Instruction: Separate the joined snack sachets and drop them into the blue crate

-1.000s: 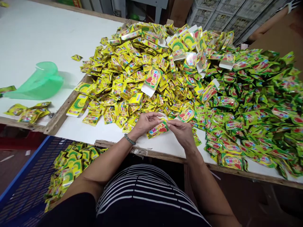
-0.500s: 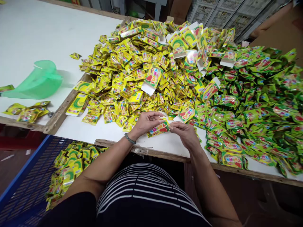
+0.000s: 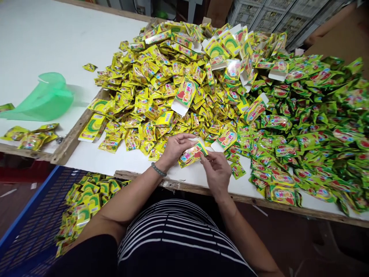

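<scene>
Between my hands is a small printed carton (image 3: pixel 191 154), yellow and green with pink and blue letters and a white flap at its top. My left hand (image 3: pixel 176 150) grips it from the left, with thumb and fingers along its upper edge. The thumb and fingers of my right hand (image 3: pixel 216 169) pinch its right end. Just beyond lies another small carton (image 3: pixel 225 141) with a white flap showing. To the right of my right hand is a green candy sachet (image 3: pixel 238 170). A heap of yellow sachets (image 3: pixel 150 102) rises in front of my hands.
Green sachets (image 3: pixel 305 130) are heaped on the right, and loose cartons (image 3: pixel 230 42) lie on top of the yellow heap. A blue crate (image 3: pixel 31 215) with filled cartons stands lower left. A wooden strip (image 3: pixel 77 132) and a green scoop-like thing (image 3: pixel 49 100) are left on the table.
My right hand has shifted left and lower, and the carton is tilted more, its right end higher. The sachet beside my right hand is now more exposed.
</scene>
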### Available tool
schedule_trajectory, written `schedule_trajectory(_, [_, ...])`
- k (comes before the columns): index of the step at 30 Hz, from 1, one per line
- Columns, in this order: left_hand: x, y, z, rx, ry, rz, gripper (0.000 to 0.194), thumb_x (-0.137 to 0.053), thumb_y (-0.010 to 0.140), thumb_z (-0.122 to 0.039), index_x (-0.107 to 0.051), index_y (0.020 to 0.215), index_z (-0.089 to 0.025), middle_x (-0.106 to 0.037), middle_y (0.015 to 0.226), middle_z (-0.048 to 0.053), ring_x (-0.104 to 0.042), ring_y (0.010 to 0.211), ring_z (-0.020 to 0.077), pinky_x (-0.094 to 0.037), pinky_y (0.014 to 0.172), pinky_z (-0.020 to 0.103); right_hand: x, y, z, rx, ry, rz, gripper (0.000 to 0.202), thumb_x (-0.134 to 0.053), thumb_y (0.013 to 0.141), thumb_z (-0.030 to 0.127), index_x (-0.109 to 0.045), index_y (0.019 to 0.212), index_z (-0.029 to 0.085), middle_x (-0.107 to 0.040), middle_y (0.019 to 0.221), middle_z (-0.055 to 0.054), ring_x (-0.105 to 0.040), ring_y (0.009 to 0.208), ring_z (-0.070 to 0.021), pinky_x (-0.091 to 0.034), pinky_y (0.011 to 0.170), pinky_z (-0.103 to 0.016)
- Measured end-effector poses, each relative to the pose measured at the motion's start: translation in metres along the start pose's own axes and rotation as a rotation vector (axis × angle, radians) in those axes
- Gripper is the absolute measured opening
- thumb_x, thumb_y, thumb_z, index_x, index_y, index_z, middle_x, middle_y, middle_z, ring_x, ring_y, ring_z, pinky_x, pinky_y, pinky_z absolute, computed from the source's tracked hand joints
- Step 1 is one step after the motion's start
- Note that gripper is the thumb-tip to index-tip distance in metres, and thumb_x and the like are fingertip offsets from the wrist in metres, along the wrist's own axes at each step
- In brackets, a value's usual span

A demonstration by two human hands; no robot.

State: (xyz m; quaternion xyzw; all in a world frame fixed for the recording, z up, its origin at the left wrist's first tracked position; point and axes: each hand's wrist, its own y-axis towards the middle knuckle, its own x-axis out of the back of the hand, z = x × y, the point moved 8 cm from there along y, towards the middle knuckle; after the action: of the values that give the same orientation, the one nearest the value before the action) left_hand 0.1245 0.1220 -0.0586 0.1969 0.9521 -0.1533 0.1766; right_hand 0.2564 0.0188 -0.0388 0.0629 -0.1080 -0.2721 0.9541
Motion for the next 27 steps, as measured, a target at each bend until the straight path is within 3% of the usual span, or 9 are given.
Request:
schedule_trajectory(3, [0.002, 0.0, 0.002, 0.028, -0.049, 0.001, 0.04, -0.085, 0.056, -0.03, -0.072, 0.09, -0.012, -0.071, 0.068, 0.002, -0.062, 0.057, 0.0095, -0.049, 0.057, 0.022, 0.001, -0.006, 0.004, 0.058, -0.059, -0.066, 0.021, -0.072, 0.078, 0.038, -0.074, 0.096, 0.027, -0.067, 0.09, -0.005, -0.063, 0.077, -0.0181, -0.058, 0.07, -0.036])
schedule_trajectory(6, [0.003, 0.0, 0.001, 0.014, -0.047, 0.008, 0.037, -0.084, 0.057, -0.031, -0.073, 0.087, -0.013, -0.073, 0.074, 0.004, -0.064, 0.062, 0.0109, -0.051, 0.061, 0.023, -0.002, 0.005, -0.014, -0.129, 0.161, 0.118, 0.025, -0.07, 0.079, 0.043, -0.076, 0.098, 0.027, -0.072, 0.085, -0.003, -0.066, 0.071, -0.0172, -0.059, 0.07, -0.038])
schedule_trajectory(10, [-0.002, 0.0, -0.003, -0.022, 0.033, 0.06, 0.033, -0.084, 0.059, -0.031, -0.074, 0.085, -0.013, -0.073, 0.077, 0.005, -0.064, 0.065, 0.0109, -0.052, 0.065, 0.024, 0.004, 0.025, -0.023, -0.375, 0.23, 0.375, 0.028, -0.082, 0.064, 0.043, -0.079, 0.084, 0.024, -0.075, 0.072, -0.003, -0.069, 0.064, -0.0172, -0.059, 0.065, -0.035])
schedule_trajectory(13, [-0.005, 0.0, -0.006, -0.046, 0.07, 0.085, 0.032, -0.084, 0.059, -0.032, -0.074, 0.083, -0.013, -0.074, 0.081, 0.005, -0.065, 0.068, 0.0112, -0.053, 0.068, 0.025, 0.005, 0.035, -0.018, -0.461, 0.185, 0.545, 0.031, -0.085, 0.058, 0.043, -0.079, 0.079, 0.022, -0.076, 0.071, -0.006, -0.07, 0.063, -0.0188, -0.059, 0.062, -0.034])
schedule_trajectory(16, [-0.004, 0.0, -0.007, -0.057, 0.088, 0.07, 0.035, -0.084, 0.058, -0.034, -0.074, 0.084, -0.013, -0.073, 0.081, 0.005, -0.063, 0.067, 0.0109, -0.052, 0.066, 0.025, 0.001, 0.039, -0.017, -0.449, 0.143, 0.622, 0.03, -0.084, 0.058, 0.044, -0.079, 0.078, 0.022, -0.076, 0.071, -0.006, -0.071, 0.063, -0.0191, -0.059, 0.063, -0.034])
schedule_trajectory(23, [0.002, 0.004, 0.002, -0.039, 0.095, -0.014, 0.036, -0.084, 0.058, -0.031, -0.073, 0.086, -0.011, -0.065, 0.059, 0.0, -0.054, 0.051, 0.0063, -0.043, 0.052, 0.019, -0.004, 0.029, -0.015, -0.134, -0.074, 0.421, 0.023, -0.072, 0.076, 0.04, -0.078, 0.09, 0.022, -0.077, 0.079, -0.003, -0.068, 0.066, -0.0179, -0.056, 0.064, -0.033])
schedule_trajectory(27, [0.002, 0.003, 0.001, -0.075, 0.13, -0.029, 0.033, -0.081, 0.061, -0.029, -0.073, 0.088, -0.012, -0.06, 0.056, -0.003, -0.049, 0.048, 0.005, -0.039, 0.049, 0.018, -0.005, 0.014, 0.016, 0.195, -0.299, 0.086, 0.018, -0.066, 0.083, 0.035, -0.076, 0.081, 0.019, -0.074, 0.073, -0.005, -0.062, 0.06, -0.015, -0.052, 0.062, -0.03])
